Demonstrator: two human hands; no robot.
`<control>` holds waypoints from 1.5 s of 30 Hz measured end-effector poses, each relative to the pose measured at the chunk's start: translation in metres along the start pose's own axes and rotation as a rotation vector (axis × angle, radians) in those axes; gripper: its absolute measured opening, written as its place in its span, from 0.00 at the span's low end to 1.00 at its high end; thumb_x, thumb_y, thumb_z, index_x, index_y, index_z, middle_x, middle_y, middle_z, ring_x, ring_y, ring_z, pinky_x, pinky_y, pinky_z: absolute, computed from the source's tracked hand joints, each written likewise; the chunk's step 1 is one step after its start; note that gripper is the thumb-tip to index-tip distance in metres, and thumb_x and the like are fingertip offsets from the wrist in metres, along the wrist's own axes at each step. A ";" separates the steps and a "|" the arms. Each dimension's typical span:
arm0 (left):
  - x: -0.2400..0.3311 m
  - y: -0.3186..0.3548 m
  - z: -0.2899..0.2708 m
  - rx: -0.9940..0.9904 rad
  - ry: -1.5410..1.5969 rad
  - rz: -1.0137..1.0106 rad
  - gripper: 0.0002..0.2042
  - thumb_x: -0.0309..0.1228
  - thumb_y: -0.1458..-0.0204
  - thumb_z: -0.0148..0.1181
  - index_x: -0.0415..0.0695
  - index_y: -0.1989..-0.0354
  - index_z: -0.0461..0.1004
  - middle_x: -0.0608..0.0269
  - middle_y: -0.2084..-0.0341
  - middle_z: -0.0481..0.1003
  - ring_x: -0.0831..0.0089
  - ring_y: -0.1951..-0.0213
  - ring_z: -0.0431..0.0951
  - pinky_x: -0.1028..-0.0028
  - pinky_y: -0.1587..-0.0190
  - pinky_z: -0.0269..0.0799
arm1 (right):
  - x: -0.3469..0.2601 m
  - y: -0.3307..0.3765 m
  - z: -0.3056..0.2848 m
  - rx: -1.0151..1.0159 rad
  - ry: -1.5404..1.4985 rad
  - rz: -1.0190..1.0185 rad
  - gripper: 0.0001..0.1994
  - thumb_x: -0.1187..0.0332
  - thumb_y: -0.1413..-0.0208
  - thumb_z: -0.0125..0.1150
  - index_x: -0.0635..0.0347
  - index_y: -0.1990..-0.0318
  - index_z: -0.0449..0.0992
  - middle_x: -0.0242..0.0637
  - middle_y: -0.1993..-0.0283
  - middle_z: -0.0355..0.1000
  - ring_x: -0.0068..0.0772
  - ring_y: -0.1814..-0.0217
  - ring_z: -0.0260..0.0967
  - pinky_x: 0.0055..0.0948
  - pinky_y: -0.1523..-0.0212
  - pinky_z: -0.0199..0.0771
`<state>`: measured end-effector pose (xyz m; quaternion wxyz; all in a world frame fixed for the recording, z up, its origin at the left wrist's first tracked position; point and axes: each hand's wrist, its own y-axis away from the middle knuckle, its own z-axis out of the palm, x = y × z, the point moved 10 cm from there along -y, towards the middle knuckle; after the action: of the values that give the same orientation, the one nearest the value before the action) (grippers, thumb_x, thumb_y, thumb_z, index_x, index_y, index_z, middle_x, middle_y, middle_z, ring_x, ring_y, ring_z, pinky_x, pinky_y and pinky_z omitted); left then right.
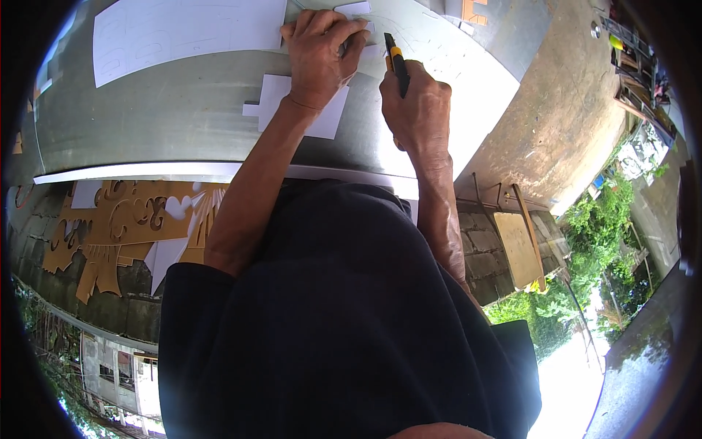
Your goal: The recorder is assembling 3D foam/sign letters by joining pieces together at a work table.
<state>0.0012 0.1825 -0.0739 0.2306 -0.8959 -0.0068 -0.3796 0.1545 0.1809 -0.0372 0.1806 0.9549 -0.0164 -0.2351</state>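
Note:
My right hand (pixel 418 106) is closed round a black and yellow utility knife (pixel 395 62), its tip pointing away from me over the grey tabletop (pixel 168 121). To its left, my left hand (pixel 322 47) presses down with bent fingers at the corner of a large white sheet (pixel 190 33) marked with faint pencil lines. Something dark shows between its thumb and fingers, too covered to name. Small white offcuts lie around those fingertips, one small white piece (pixel 354 8) just beyond them. Under my left wrist rests a white cut-out piece (pixel 274 95) with a tab on its left side.
Below the table's near edge at left lie several brown cut-out sheets (pixel 139 219) and white scraps. A brown-orange cut piece (pixel 475 11) sits at the far right of the table. At right, a wooden board (pixel 518 249) leans beside a block wall, with green plants beyond.

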 end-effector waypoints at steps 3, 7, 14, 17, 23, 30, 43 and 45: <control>0.001 -0.004 0.000 -0.020 0.025 -0.006 0.08 0.34 0.55 0.73 0.58 0.65 0.85 0.79 0.71 0.75 0.77 0.63 0.72 0.69 0.56 0.56 | 0.000 -0.002 0.000 0.038 -0.066 -0.023 0.09 0.69 0.42 0.58 0.69 0.68 0.74 0.49 0.83 0.73 0.49 0.81 0.76 0.43 0.75 0.76; 0.003 -0.002 -0.001 -0.012 0.012 -0.005 0.08 0.34 0.55 0.73 0.58 0.65 0.85 0.79 0.71 0.75 0.77 0.63 0.72 0.70 0.56 0.56 | -0.003 -0.005 0.001 0.065 -0.096 -0.080 0.09 0.68 0.41 0.58 0.68 0.67 0.73 0.48 0.83 0.73 0.48 0.81 0.76 0.42 0.76 0.76; 0.002 -0.003 0.000 -0.022 0.020 -0.019 0.08 0.34 0.55 0.73 0.58 0.64 0.86 0.79 0.71 0.75 0.77 0.63 0.72 0.70 0.55 0.56 | -0.002 -0.013 0.005 0.057 -0.081 -0.112 0.09 0.68 0.41 0.59 0.66 0.68 0.72 0.47 0.83 0.73 0.47 0.81 0.76 0.41 0.76 0.76; 0.002 -0.002 -0.001 -0.023 0.013 -0.012 0.09 0.34 0.55 0.74 0.58 0.64 0.86 0.79 0.71 0.75 0.77 0.63 0.72 0.70 0.55 0.56 | -0.002 -0.013 0.007 0.050 -0.079 -0.115 0.09 0.68 0.41 0.59 0.66 0.69 0.72 0.46 0.83 0.73 0.47 0.81 0.76 0.41 0.76 0.76; 0.000 -0.002 0.001 -0.030 0.008 -0.014 0.09 0.34 0.55 0.74 0.58 0.64 0.86 0.79 0.70 0.76 0.77 0.63 0.72 0.70 0.55 0.57 | -0.003 -0.013 0.008 0.055 -0.057 -0.116 0.09 0.68 0.41 0.59 0.66 0.68 0.72 0.46 0.84 0.73 0.46 0.82 0.76 0.41 0.77 0.76; -0.001 -0.001 0.002 -0.028 0.002 -0.019 0.08 0.35 0.55 0.73 0.58 0.64 0.86 0.80 0.70 0.76 0.76 0.63 0.73 0.69 0.55 0.57 | -0.002 -0.012 0.008 0.052 -0.064 -0.116 0.09 0.68 0.41 0.58 0.66 0.67 0.73 0.46 0.83 0.74 0.45 0.81 0.76 0.40 0.77 0.76; 0.000 -0.001 0.000 -0.014 0.005 -0.001 0.10 0.34 0.56 0.74 0.58 0.63 0.86 0.80 0.71 0.76 0.77 0.64 0.72 0.70 0.56 0.56 | -0.002 -0.013 0.010 0.034 -0.020 -0.133 0.08 0.69 0.41 0.58 0.66 0.67 0.72 0.46 0.81 0.74 0.47 0.80 0.77 0.41 0.76 0.77; 0.001 -0.002 -0.001 -0.003 0.019 0.011 0.10 0.34 0.56 0.74 0.58 0.64 0.86 0.80 0.71 0.75 0.77 0.64 0.72 0.70 0.56 0.56 | -0.001 -0.014 0.011 0.020 0.013 -0.123 0.08 0.68 0.41 0.58 0.65 0.68 0.73 0.46 0.81 0.75 0.48 0.80 0.77 0.43 0.75 0.78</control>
<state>0.0012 0.1835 -0.0720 0.2316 -0.8927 0.0007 -0.3867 0.1481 0.1908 -0.0506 0.1562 0.9574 0.0410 -0.2395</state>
